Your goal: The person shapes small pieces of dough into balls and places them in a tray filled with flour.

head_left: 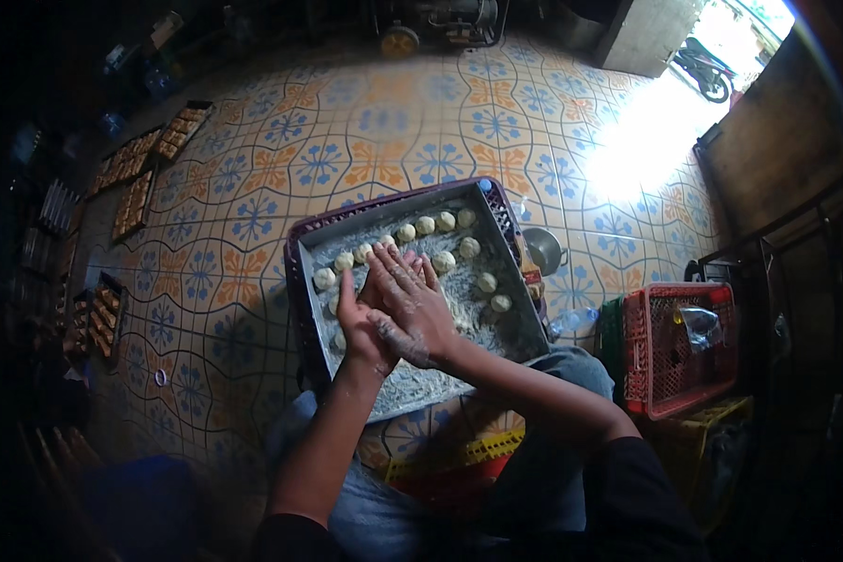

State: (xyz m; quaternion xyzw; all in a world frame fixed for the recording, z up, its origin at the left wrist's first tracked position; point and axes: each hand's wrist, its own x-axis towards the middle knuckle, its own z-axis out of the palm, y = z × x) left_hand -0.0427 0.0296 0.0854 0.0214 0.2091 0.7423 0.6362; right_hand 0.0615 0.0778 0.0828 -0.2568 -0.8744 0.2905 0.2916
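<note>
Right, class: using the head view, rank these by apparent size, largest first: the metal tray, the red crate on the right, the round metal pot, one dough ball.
1. Metal tray
2. Red crate
3. Round metal pot
4. Dough ball

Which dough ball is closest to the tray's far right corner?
The dough ball at the right end of the far row; every other one lies farther from that corner of the tray.
</note>
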